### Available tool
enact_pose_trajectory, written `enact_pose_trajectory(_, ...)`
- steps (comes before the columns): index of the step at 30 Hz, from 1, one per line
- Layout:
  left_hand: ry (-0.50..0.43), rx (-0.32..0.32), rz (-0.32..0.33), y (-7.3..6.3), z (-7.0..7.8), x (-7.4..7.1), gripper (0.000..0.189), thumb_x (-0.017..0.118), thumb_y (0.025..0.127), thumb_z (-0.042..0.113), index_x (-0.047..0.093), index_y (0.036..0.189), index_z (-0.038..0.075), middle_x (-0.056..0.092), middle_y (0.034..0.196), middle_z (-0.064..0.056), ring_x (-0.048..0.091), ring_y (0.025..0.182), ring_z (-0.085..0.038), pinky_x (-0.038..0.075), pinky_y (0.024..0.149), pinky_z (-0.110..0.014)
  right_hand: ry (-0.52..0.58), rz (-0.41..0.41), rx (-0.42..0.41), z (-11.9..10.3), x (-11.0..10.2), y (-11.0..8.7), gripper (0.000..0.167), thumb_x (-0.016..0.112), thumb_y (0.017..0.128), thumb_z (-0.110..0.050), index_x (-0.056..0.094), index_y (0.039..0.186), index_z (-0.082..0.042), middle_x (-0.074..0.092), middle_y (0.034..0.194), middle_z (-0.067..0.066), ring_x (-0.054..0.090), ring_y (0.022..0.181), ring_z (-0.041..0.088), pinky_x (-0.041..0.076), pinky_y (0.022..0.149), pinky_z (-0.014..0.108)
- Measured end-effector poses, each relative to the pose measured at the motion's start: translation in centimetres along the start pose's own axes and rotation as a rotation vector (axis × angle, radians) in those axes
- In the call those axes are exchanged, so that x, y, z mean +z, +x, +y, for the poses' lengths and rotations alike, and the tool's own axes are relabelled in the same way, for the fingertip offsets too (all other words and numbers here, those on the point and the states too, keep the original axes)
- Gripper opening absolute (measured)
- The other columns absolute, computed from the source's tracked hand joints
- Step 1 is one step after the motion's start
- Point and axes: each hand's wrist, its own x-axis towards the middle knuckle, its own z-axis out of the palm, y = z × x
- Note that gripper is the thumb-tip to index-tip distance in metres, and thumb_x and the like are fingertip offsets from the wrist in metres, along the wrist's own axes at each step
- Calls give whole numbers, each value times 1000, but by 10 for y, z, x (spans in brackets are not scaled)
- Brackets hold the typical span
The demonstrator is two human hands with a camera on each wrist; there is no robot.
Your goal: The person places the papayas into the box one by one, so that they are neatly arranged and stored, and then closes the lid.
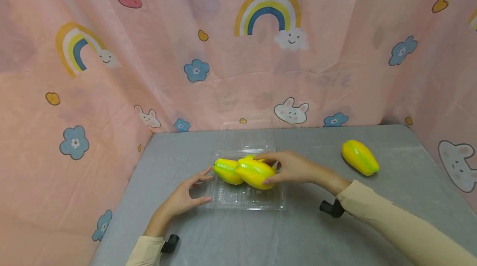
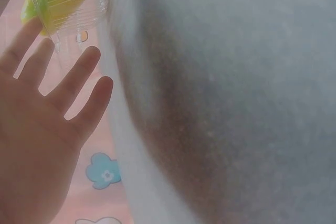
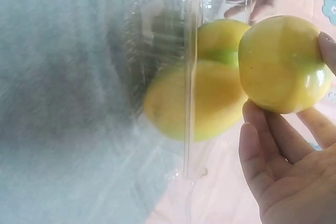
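Note:
My right hand (image 1: 292, 167) grips a yellow-green papaya (image 1: 256, 175) between thumb and fingers, over a clear plastic clamshell box (image 1: 247, 204). The right wrist view shows the held papaya (image 3: 283, 66) end-on, beside two others in the box. One of these, the left papaya (image 1: 226, 171), points its stem end to the left; the other papaya (image 3: 191, 100) is mostly hidden in the head view. Spread and relaxed, my left hand (image 1: 182, 195) has its fingertips right at the box's left edge. Its palm and straight fingers (image 2: 79, 74) show in the left wrist view.
The box's clear lid (image 1: 246, 139) is folded back toward the curtain. Another papaya (image 1: 360, 158) lies on the grey table (image 1: 316, 241) at the back right. A pink patterned curtain (image 1: 231, 92) borders the table at the back and sides.

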Motion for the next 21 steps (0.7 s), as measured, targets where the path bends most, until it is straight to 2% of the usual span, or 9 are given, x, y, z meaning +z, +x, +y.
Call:
enact_pose_trajectory(6, -1, 18, 3, 0, 0, 0, 62, 81, 82, 28, 56, 138, 22, 33, 162, 10, 43, 144, -26, 42, 109, -59, 18, -31, -6, -8, 4, 14, 67, 78, 81, -46, 54, 141, -28, 69, 126, 1, 64, 110, 17, 55, 95, 42)
enact_pose_trajectory(15, -1, 16, 1, 0, -2, 0, 63, 80, 82, 37, 55, 139, 24, 33, 162, 9, 42, 145, -25, 41, 110, -58, 35, -109, -2, -19, 8, 34, 65, 80, 80, -42, 55, 139, -28, 68, 128, 4, 63, 111, 19, 53, 97, 42)
enact_pose_trajectory(21, 11, 40, 12, 0, -2, 1, 62, 80, 83, 34, 55, 139, 24, 34, 162, 8, 44, 143, -26, 44, 108, -57, 11, -121, -40, -24, 14, 43, 66, 80, 80, -41, 56, 139, -26, 68, 131, 6, 65, 115, 21, 54, 98, 40)
